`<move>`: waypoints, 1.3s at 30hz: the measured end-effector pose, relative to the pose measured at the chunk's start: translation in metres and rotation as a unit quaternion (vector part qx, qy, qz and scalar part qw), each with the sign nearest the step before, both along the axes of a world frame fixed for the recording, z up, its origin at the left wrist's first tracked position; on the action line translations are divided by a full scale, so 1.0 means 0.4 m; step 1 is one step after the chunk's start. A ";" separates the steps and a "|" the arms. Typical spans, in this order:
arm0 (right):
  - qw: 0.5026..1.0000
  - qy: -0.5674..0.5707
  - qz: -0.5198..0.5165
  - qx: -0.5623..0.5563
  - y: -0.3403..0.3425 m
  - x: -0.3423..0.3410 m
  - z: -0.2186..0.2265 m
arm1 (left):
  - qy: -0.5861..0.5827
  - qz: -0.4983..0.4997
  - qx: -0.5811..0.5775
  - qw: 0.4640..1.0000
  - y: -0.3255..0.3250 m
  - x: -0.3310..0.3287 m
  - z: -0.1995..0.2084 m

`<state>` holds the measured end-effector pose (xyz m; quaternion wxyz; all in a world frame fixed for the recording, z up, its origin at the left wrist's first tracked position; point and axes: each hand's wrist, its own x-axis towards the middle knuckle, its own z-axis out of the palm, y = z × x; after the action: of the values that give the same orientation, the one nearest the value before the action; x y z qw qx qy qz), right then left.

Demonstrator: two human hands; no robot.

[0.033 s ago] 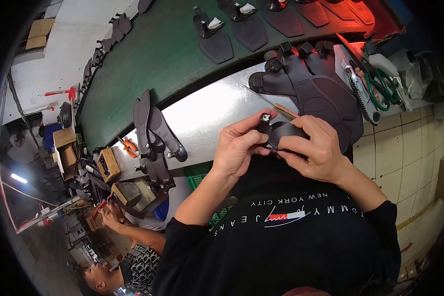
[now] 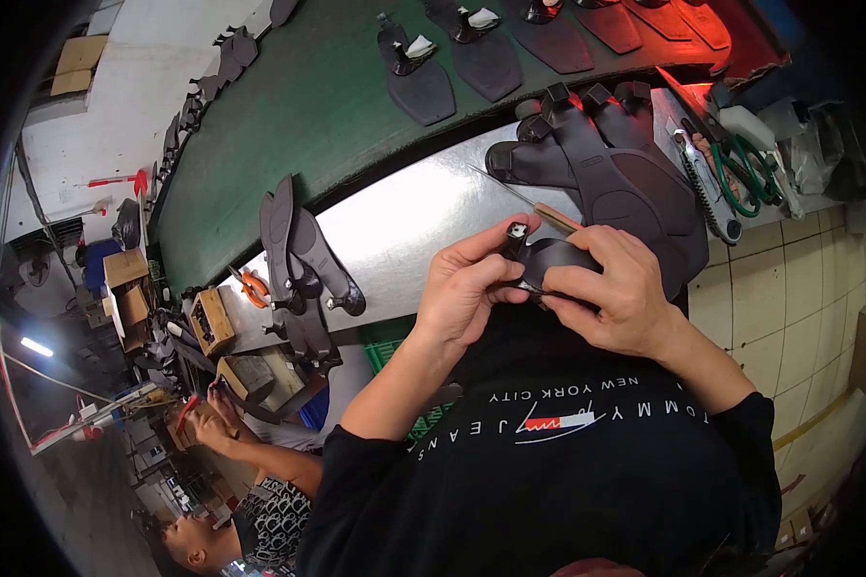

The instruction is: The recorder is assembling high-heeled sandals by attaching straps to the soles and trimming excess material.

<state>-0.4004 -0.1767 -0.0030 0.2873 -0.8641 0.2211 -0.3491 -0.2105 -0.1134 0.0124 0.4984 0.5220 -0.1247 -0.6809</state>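
Over the near edge of the steel bench [image 2: 385,245], in front of the black shirt [image 2: 548,471], a dark sole [image 2: 560,256] is held up between both hands, its glossy heel [image 2: 517,252] pointing up. The left hand [image 2: 467,282] has its thumb and fingers closed in a pinch around the heel. The right hand [image 2: 614,288] is curled around the sole, fingers bent over it and thumb underneath; how tightly it grips, I cannot tell.

Just beyond the hands, a thin tool [image 2: 556,217] with a wooden handle lies on the bench. Beside it is a pile of heeled soles [image 2: 635,197], and to the right of that are green-handled scissors [image 2: 747,175]. Toward the left end, more soles [image 2: 289,255] lie near orange pliers [image 2: 253,288] and a wooden box [image 2: 212,320]. Further back, a row of soles [image 2: 421,91] stretches along a green surface [image 2: 289,125]. At lower left, a co-worker [image 2: 279,524] has a red object [image 2: 187,413] at one hand
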 end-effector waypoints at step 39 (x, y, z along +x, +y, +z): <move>0.979 0.002 0.088 0.182 -0.049 0.038 0.034 | -0.248 -0.115 -0.096 0.957 0.015 0.041 0.010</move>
<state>-0.3851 -0.1964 0.0108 0.4686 -0.8143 0.2050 -0.2745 -0.1939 -0.1073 0.0163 0.4179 0.6066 -0.3678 -0.5675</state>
